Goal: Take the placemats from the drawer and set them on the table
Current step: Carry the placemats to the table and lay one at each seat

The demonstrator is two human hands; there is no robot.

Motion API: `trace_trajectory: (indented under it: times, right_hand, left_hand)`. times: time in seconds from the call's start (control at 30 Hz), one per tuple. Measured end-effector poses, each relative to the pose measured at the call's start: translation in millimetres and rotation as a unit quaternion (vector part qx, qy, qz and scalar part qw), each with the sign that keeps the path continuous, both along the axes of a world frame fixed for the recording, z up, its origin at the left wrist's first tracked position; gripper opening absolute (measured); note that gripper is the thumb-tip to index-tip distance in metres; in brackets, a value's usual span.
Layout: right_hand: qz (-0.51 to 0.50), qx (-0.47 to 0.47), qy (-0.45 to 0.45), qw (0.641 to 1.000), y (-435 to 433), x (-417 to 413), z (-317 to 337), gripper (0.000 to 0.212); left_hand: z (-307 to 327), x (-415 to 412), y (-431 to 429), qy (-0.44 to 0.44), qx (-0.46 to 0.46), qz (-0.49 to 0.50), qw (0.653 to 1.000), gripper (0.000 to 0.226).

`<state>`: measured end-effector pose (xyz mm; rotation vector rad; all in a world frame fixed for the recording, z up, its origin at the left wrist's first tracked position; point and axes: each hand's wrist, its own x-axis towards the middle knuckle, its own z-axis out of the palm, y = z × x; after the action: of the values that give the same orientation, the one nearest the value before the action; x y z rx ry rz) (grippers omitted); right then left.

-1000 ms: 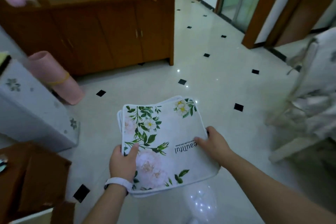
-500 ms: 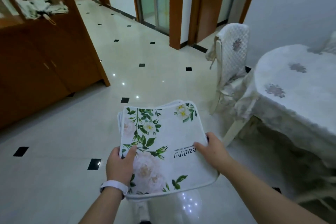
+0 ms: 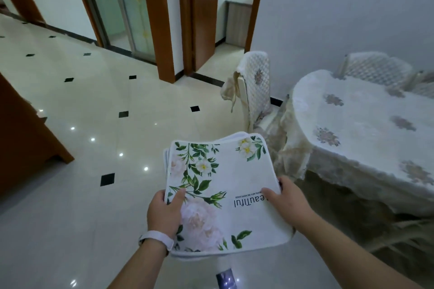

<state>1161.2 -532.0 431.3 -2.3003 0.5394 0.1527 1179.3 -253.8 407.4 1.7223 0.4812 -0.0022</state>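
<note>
Ahead, a chair (image 3: 257,82) flanks the table (image 3: 352,122); left hand (image 3: 164,213) and right hand (image 3: 287,203) pinch placemats (image 3: 225,171).

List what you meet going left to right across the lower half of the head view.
wooden cabinet → left hand → placemats held by both hands → right hand → cloth-covered table

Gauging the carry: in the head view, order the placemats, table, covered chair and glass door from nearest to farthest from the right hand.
1. placemats, held in the right hand.
2. table, to the right.
3. covered chair, ahead.
4. glass door, far back left.
</note>
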Motion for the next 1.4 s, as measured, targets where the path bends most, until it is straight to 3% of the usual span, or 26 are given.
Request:
trace_trajectory:
  times: [0.4,0.67,1.03,1.4]
  right_hand:
    - [-0.155,0.015,-0.008,0.988,-46,43,5,0.028]
    - [-0.182,0.056,0.005,0.982,-99,111,-31,0.028]
    - [-0.212,0.106,-0.006,0.971,-263,226,-41,0.027]
    - [-0.288,0.079,-0.021,0.954,-375,257,-46,0.022]
  left_hand:
    - [-7,123,-60,0.013,0.010,-0.155,0.988,0.028]
    - [-20,205,-116,0.027,0.032,-0.174,0.984,0.020]
    - [-1,337,-291,0.008,0.073,-0.205,0.976,0.020]
    - [0,402,-428,0.016,0.077,-0.280,0.957,0.017]
